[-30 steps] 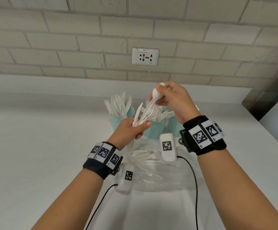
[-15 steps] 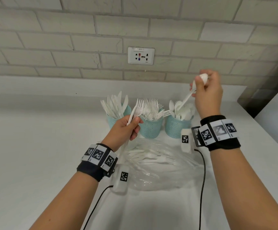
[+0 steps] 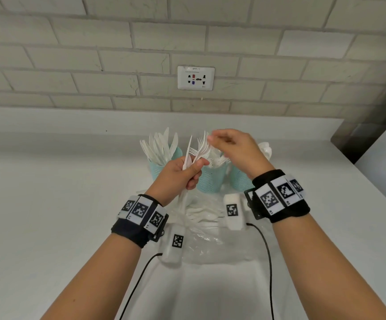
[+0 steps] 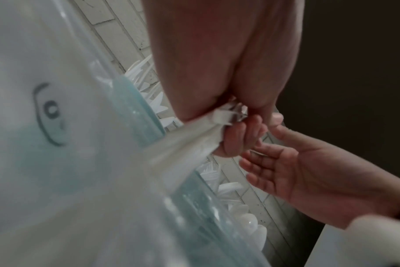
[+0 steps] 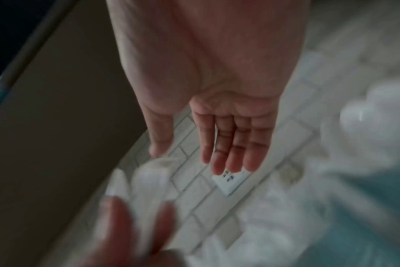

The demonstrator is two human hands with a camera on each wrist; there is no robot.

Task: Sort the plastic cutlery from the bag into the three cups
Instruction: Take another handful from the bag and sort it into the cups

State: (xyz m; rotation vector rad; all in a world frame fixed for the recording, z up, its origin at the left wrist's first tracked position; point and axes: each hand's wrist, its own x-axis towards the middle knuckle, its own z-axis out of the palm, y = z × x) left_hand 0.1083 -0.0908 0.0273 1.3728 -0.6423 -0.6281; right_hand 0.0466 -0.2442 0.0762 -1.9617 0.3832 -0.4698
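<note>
the left hand point(image 3: 179, 174) grips a small bundle of white plastic cutlery point(image 3: 195, 152), forks and a knife, handles down, tips up and tilted away, above the clear bag point(image 3: 210, 239) on the table point(image 3: 49, 215). the right hand point(image 3: 233, 146), fingers straight and empty in the right wrist view, reaches for a fork tip. behind stand three teal cups point(image 3: 211, 181). the left wrist view shows the clamped handle ends.

Three cups point(image 3: 211, 179) in a row against the wall, bag point(image 3: 210, 227) before them, probably touching
</note>
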